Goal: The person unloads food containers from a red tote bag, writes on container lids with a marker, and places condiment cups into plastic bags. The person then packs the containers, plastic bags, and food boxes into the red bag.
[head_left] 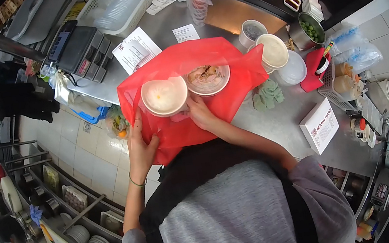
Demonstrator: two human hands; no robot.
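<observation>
The red bag [176, 137], two bowls [164, 96] inside, is at the steel desk [276, 121]'s edge. Left hand [141, 147] grasps the bag; right hand [201, 115] at the bowls, grip unclear. Right of the bag: box [320, 127] reading "MANN HANN"; left: tiled floor [80, 157].

left grip [142, 149]: on red bag [178, 133] | right grip [202, 115]: beside white bowl [164, 97]

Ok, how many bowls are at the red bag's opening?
2: a pale-topped bowl on the left and a food-filled bowl beside it on the right. The red bag could hide more underneath.
</observation>
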